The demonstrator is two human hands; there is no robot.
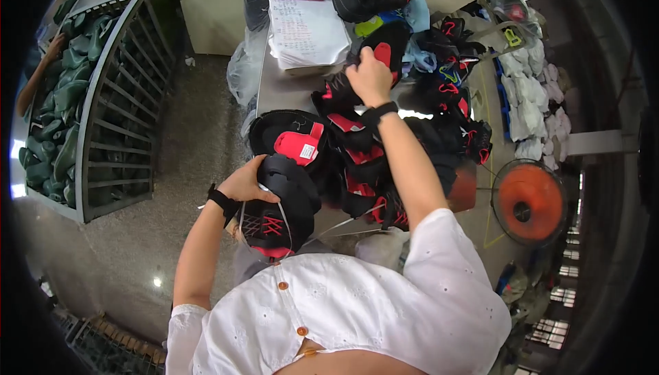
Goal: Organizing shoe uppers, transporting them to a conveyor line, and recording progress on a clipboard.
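1. A grey table (271, 90) is crowded with black-and-red shoes (298, 144); to its left, a cage (82, 169) is filled with green pieces (65, 145).
2. By the left hand (244, 181), partly closed, the near shoe (296, 193) is held just in front of the body, a pale string (283, 218) lying across it.
3. The right hand (371, 78) is laid, fingers bent, on a far shoe (397, 35) beside the papers (305, 35); whether it is gripped cannot be told.
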